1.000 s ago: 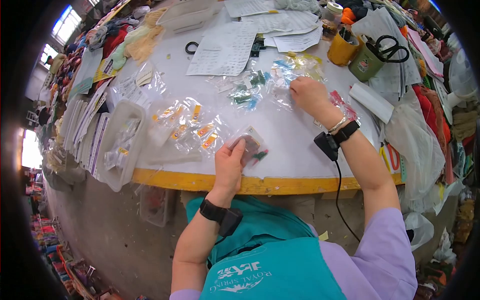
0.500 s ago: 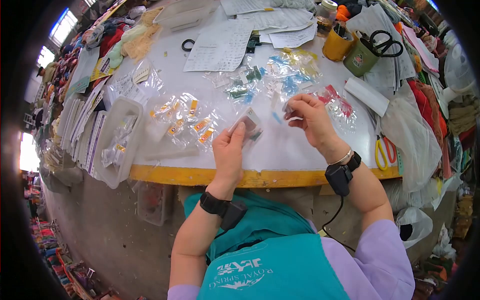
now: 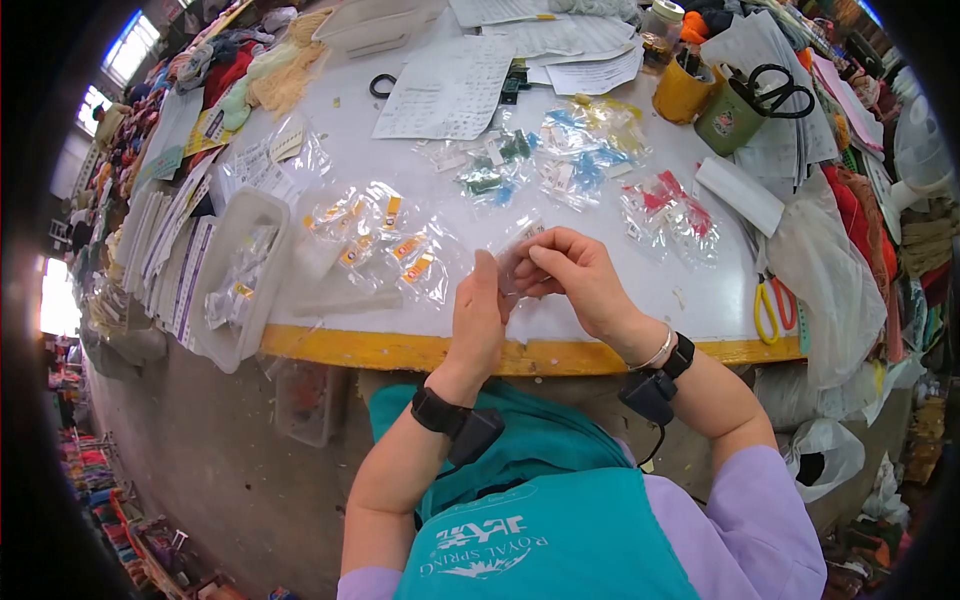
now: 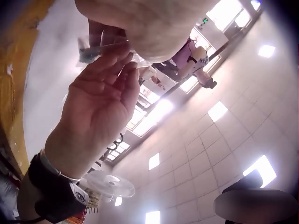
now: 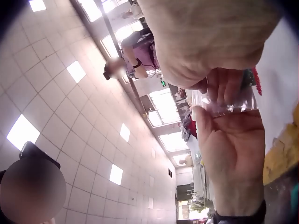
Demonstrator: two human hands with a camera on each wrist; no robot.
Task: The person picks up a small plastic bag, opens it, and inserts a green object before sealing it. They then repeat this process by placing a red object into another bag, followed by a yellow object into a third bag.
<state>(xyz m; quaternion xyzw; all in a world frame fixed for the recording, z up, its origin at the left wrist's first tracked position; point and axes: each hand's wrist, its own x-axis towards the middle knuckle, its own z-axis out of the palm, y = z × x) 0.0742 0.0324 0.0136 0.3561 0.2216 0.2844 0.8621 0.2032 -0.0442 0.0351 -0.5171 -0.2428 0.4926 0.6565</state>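
Note:
A small clear bag (image 3: pixel 517 238) is held between the two hands near the table's front edge; the right wrist view also shows the clear bag (image 5: pixel 240 103), with something green and red by its end. My left hand (image 3: pixel 480 312) grips the bag from the left, thumb up. My right hand (image 3: pixel 583 283) pinches at it from the right with bent fingers. In the left wrist view the right hand (image 4: pixel 96 105) reaches to the bag, partly hidden by the left hand (image 4: pixel 149 23). What the right fingertips hold inside is hidden.
Bags with orange labels (image 3: pixel 415 258) lie left of the hands. Beyond are bags with green pieces (image 3: pixel 487 180), blue and yellow pieces (image 3: pixel 590 150), and red pieces (image 3: pixel 668 200). A white bin (image 3: pixel 275 215) stands left, yellow-handled scissors (image 3: pixel 765 312) lie right, cups (image 3: pixel 733 118) behind.
My right hand moved from the blue and yellow bags back toward the front, and now meets the left hand at the clear bag. The left hand shifted slightly and turned.

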